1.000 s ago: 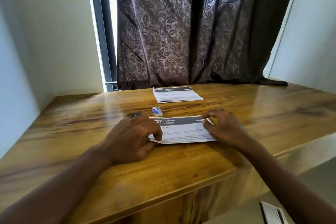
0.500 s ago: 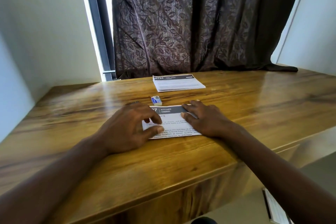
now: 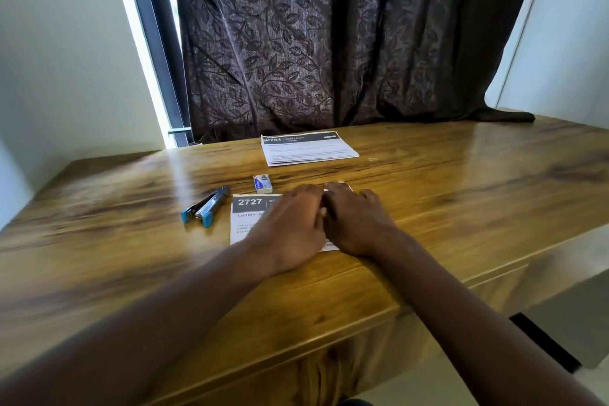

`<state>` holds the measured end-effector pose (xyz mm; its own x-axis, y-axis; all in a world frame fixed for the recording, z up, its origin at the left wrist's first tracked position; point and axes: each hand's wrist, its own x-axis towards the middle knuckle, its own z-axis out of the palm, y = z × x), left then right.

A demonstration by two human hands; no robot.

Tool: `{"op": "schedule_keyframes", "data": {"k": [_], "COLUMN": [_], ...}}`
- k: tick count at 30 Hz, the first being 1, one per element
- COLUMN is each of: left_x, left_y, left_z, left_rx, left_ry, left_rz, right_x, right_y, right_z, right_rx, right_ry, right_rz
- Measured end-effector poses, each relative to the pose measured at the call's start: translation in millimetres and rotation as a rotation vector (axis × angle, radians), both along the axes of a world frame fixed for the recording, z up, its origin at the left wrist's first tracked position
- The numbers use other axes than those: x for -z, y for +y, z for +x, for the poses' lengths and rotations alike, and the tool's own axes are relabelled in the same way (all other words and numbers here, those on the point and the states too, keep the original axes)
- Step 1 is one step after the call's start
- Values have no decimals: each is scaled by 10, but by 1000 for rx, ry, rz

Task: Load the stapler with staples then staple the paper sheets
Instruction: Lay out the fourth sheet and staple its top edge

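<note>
Hands (image 3: 290, 227) (image 3: 357, 221) now together, flat on sheets (image 3: 245, 222)

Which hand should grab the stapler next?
Left, probably. The stapler lies left of the sheets, nearer the left hand; the right hand would have to cross over.

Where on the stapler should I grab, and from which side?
Probably grip the stapler across its dark middle, coming from above with the left hand: it lies flat beside the 2727 sheet, long sides free, blue-tipped near ends splayed apart.
</note>
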<state>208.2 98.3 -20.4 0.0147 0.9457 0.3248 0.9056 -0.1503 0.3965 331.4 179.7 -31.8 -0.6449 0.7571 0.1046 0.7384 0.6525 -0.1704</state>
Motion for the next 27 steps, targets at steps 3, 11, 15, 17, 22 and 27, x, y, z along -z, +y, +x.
{"op": "schedule_keyframes", "data": {"k": [3,11,15,17,22,27], "left_x": [84,75,47,17,-15,28], "left_y": [3,-56,-163,-277,-486,-454], "left_z": [101,-3,-149,-313,-550,-536], "left_rx": [-53,-114,-143,-164,-204,-206], "left_ry": [123,247,303,310,294,309], "left_rz": [-186,-342,-425,-452,-476,-435], "right_x": [18,7,2,-5,-47,-110], "right_y": [27,35,43,34,-35,-524], "right_z": [-9,0,20,21,42,151], "right_rx": [-3,14,17,15,25,-12], "right_ry": [-19,3,-3,-1,76,189], "right_rz": [-5,-43,-49,-58,-29,-105]}}
